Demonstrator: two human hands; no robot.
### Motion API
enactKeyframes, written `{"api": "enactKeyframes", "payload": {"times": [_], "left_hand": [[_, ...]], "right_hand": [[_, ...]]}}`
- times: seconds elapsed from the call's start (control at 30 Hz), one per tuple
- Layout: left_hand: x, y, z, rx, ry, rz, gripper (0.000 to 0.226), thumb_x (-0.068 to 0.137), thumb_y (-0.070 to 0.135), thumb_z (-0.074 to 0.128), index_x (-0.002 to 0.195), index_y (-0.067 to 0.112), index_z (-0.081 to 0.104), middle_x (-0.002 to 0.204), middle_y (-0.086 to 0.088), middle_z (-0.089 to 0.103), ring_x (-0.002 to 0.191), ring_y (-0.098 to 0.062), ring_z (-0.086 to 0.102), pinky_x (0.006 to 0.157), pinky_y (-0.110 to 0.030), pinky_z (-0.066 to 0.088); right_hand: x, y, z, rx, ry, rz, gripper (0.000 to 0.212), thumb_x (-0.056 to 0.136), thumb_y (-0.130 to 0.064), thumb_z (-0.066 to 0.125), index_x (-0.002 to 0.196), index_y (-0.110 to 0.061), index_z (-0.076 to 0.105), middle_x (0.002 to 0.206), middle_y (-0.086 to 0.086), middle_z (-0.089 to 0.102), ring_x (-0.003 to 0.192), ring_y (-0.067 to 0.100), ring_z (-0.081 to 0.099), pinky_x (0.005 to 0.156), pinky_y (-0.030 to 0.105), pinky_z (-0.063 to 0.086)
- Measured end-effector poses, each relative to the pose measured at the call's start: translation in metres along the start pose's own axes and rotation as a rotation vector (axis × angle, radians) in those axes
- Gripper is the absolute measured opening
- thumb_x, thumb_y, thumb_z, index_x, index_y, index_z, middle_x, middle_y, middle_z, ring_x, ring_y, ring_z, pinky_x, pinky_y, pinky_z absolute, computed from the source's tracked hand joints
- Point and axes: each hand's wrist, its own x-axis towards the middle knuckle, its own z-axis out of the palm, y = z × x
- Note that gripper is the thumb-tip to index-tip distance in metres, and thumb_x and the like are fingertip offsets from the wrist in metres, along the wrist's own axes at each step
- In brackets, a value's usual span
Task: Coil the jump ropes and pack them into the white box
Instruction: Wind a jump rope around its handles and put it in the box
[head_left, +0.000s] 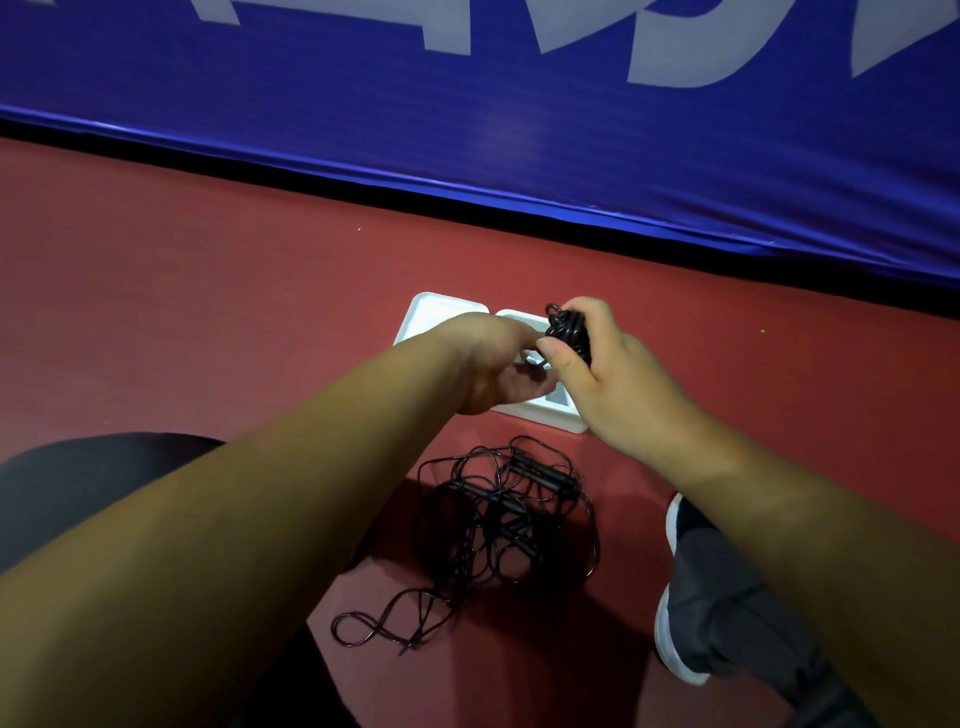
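My right hand (608, 374) is closed around a tightly coiled black jump rope (569, 330), held just above the white box (540, 413) on the red floor. The box's white lid (436, 312) lies beside it on the left. My left hand (493, 369) reaches over the box with its fingers near the coil; whether it holds anything is hidden. A tangled pile of black jump ropes (509, 519) with black handles lies on the floor in front of the box, one loop trailing toward me at the lower left.
A blue banner (519, 130) with white lettering runs along the far side of the red floor (208, 312). My shoe (685, 587) and trouser leg rest at the right of the rope pile; my dark knee (78, 483) is at the left.
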Motion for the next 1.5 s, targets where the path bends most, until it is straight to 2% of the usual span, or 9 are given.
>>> {"api": "enactKeyframes", "payload": {"times": [0.1,0.17,0.3,0.4,0.5,0.73,1.0,1.17,1.5], "left_hand": [[0.009,0.004,0.0,-0.063,0.059,0.121,0.026,0.105,-0.006,0.047,0.128,-0.003,0.059,0.123,-0.02,0.068,0.108,-0.026,0.074,0.078,-0.031,0.066],[0.007,0.004,0.003,-0.038,0.103,0.198,0.028,0.105,-0.006,0.049,0.125,0.011,0.061,0.121,-0.019,0.065,0.106,-0.025,0.072,0.077,-0.027,0.064],[0.002,0.004,0.006,-0.032,0.111,0.317,0.042,0.107,-0.003,0.051,0.144,0.014,0.058,0.093,-0.01,0.071,0.077,-0.016,0.064,0.067,-0.025,0.053],[0.001,0.002,0.007,-0.031,0.141,0.347,0.032,0.108,0.008,0.055,0.138,0.018,0.061,0.095,-0.008,0.075,0.064,-0.009,0.065,0.061,-0.025,0.047],[0.002,0.001,0.008,-0.035,0.149,0.365,0.023,0.109,0.014,0.055,0.128,0.013,0.068,0.092,-0.007,0.073,0.067,-0.012,0.062,0.061,-0.027,0.044],[0.001,0.005,0.008,-0.052,0.065,0.345,0.028,0.111,0.007,0.046,0.121,0.005,0.072,0.087,-0.006,0.067,0.068,-0.013,0.05,0.056,-0.022,0.038],[0.009,0.001,0.002,-0.074,0.067,0.356,0.006,0.103,0.004,0.063,0.105,0.006,0.068,0.083,-0.009,0.072,0.065,-0.016,0.062,0.049,-0.022,0.045],[0.009,0.001,0.0,-0.075,0.032,0.357,0.011,0.105,0.005,0.059,0.111,0.004,0.069,0.085,-0.009,0.072,0.065,-0.014,0.064,0.049,-0.021,0.044],[0.006,0.005,0.0,0.011,0.012,0.362,0.012,0.101,0.003,0.064,0.11,0.004,0.072,0.091,-0.01,0.075,0.07,-0.016,0.065,0.052,-0.024,0.043]], "right_hand": [[0.003,0.002,0.003,0.048,0.066,0.063,0.034,0.106,-0.053,0.052,0.13,-0.029,0.046,0.089,-0.01,0.065,0.081,-0.002,0.061,0.065,0.016,0.041],[0.006,0.003,0.004,0.107,0.085,0.127,0.035,0.104,-0.058,0.05,0.127,-0.032,0.046,0.09,-0.007,0.067,0.075,0.006,0.063,0.064,0.027,0.045],[0.009,0.003,0.002,0.271,0.055,0.229,0.031,0.103,-0.063,0.047,0.118,-0.037,0.047,0.09,0.0,0.068,0.056,0.018,0.066,0.052,0.033,0.05],[0.009,0.001,0.001,0.404,0.022,0.265,0.024,0.103,-0.061,0.047,0.113,-0.04,0.05,0.091,0.003,0.069,0.054,0.021,0.066,0.051,0.036,0.053],[0.01,-0.001,0.002,0.585,-0.013,0.297,0.019,0.105,-0.058,0.048,0.111,-0.041,0.055,0.088,0.004,0.07,0.06,0.027,0.064,0.055,0.042,0.055],[0.009,-0.003,-0.001,0.781,-0.003,0.315,0.023,0.111,-0.043,0.05,0.11,-0.031,0.069,0.089,0.005,0.07,0.066,0.027,0.058,0.055,0.039,0.05],[0.008,-0.004,-0.001,0.906,-0.012,0.299,0.033,0.113,-0.04,0.047,0.11,-0.013,0.067,0.085,0.017,0.065,0.055,0.025,0.05,0.053,0.034,0.043],[0.009,-0.006,-0.001,0.901,-0.005,0.303,0.029,0.114,-0.037,0.043,0.127,-0.015,0.058,0.083,0.015,0.065,0.054,0.024,0.049,0.052,0.032,0.044],[0.005,-0.01,-0.006,1.009,-0.036,0.342,0.031,0.113,-0.032,0.04,0.125,-0.009,0.057,0.081,0.019,0.06,0.051,0.024,0.047,0.05,0.032,0.044]]}}
